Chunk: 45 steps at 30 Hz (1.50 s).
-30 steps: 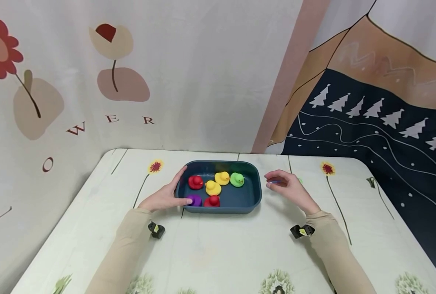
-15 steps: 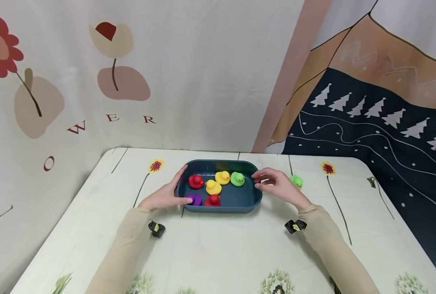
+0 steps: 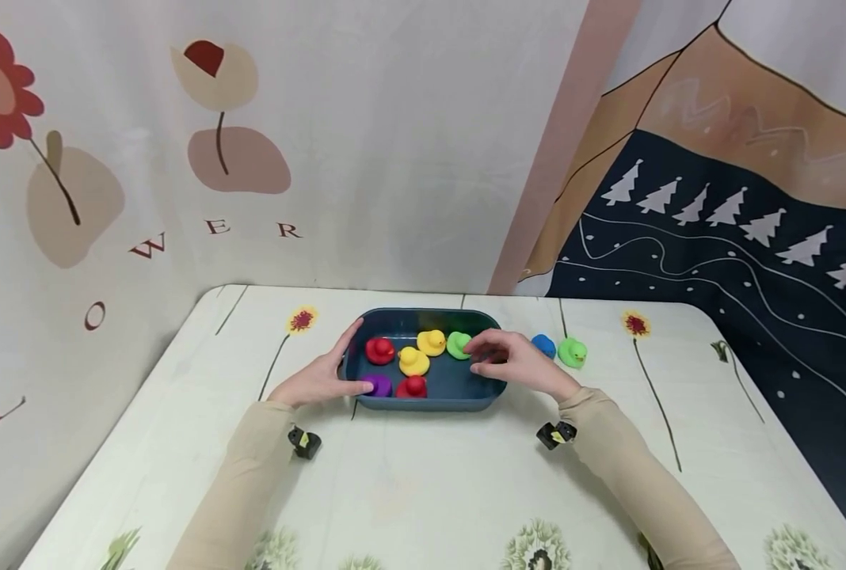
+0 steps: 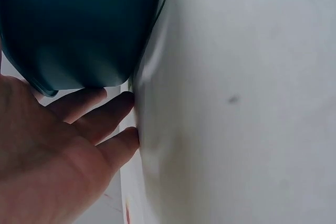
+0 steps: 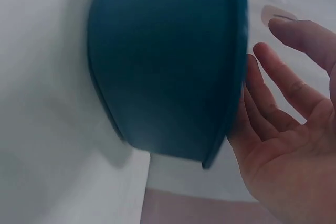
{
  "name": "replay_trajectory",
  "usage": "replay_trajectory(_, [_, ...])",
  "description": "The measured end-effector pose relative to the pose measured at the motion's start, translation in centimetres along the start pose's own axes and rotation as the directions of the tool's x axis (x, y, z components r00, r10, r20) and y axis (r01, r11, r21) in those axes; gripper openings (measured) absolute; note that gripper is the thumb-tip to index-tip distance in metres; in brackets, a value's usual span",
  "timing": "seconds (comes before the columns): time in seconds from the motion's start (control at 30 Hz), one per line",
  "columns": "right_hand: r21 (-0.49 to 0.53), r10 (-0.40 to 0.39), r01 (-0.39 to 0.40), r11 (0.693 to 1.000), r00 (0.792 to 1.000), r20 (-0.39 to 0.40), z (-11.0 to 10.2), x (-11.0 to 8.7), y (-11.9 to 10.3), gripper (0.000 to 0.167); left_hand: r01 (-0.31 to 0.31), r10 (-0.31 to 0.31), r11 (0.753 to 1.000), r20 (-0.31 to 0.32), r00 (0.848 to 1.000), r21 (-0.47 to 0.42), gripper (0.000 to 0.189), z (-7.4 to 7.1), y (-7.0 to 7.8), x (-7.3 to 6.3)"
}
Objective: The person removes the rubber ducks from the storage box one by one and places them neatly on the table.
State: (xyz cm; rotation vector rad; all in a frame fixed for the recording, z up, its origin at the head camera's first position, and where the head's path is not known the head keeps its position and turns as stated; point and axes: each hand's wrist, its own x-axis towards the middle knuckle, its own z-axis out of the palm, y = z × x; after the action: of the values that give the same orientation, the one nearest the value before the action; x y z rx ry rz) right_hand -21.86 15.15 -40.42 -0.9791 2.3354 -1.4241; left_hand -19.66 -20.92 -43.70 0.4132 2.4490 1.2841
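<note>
A dark blue plastic box point(image 3: 423, 404) sits on the table with several rubber ducks inside. My left hand point(image 3: 323, 380) holds the box's left end, its thumb at the near rim by the purple duck point(image 3: 378, 385); in the left wrist view its other fingers lie against the outer end wall. Over the box's right end is my right hand point(image 3: 512, 360), fingers loosely bent with nothing between them. Its fingertips are close to a green duck point(image 3: 458, 345), partly hidden; whether they touch cannot be told. Two yellow ducks point(image 3: 413, 362) and two red ducks point(image 3: 379, 351) are also inside.
To the right of the box, a blue duck point(image 3: 543, 346) and another green duck point(image 3: 573, 352) stand on the table beside the right wrist. A flower-printed cloth point(image 3: 409, 483) covers the table. Printed curtains point(image 3: 394, 158) hang behind and to both sides.
My right hand has moved left from beside the box to above its right end, uncovering the blue duck and the green duck on the table. The left hand and the box have stayed put.
</note>
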Motion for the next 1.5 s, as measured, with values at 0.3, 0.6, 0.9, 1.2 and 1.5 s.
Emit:
replay_trajectory(0.3, [-0.007, -0.006, 0.007, 1.0, 0.998, 0.07, 1.8, 1.1, -0.5, 0.028, -0.001, 0.001, 1.0, -0.004, 1.0, 0.011, 0.105, 0.0, -0.2, 0.0])
replay_trajectory(0.6, [-0.012, -0.046, 0.048, 0.999, 0.99, 0.131, 3.8, 2.1, -0.6, 0.027, -0.005, 0.005, 1.0, -0.006, 1.0, 0.011, 0.104, 0.1, -0.3, 0.1])
replay_trajectory(0.9, [0.025, -0.017, 0.013, 1.0, 0.984, 0.177, 5.2, 3.2, -0.8, 0.024, -0.009, 0.009, 1.0, -0.012, 1.0, 0.004, 0.104, 0.1, 0.3, -0.1])
replay_trajectory(1.2, [0.012, -0.024, 0.022, 1.0, 0.987, 0.161, 6.2, 4.1, -1.0, 0.023, 0.001, -0.001, 1.0, -0.003, 1.0, -0.01, 0.1, 0.1, 2.2, -1.0])
replay_trajectory(1.5, [0.077, -0.005, -0.007, 0.997, 0.988, 0.155, 6.6, 4.9, -0.6, 0.025, -0.008, 0.008, 1.0, -0.01, 1.0, 0.003, 0.105, 0.0, -0.2, 0.1])
